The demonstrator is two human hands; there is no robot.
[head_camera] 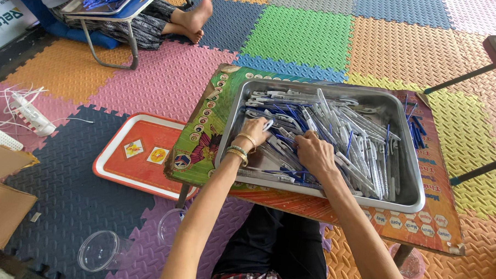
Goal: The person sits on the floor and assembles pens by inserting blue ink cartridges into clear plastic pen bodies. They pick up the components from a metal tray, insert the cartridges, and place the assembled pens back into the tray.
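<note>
While I look down from the head camera, my left hand [254, 130] sits over the left half of the steel tray [410, 203], wrist ringed with gold and green bangles [242, 150]. Its fingers curl inward and pinch a clear pen barrel [268, 124] near the tray's left wall; the barrel's long axis runs roughly from the near left toward the far right corner, though most of it is hidden by the fingers. My right hand [313, 153] rests just right of it, near the tray's middle, palm down. Its fingers are bent and pushed into the heap of pen parts [358, 143], so I cannot tell whether they are clamped on one piece or merely touching several. The heap fills the tray: clear barrels and blue refills lie crossed, most of them running diagonally from the far left corner toward the near right corner.

The tray rests on a low folding table [204, 127] with a printed, colourful top. A few loose blue refills [416, 131] lie on the table's right edge, outside the tray. Left of the table, an orange tray with a white rim [120, 168] lies on the foam mat floor [301, 31], and clear plastic cups [98, 251] stand near it. At the far left corner of the view another person's bare feet [193, 19] rest beside a second small table.
</note>
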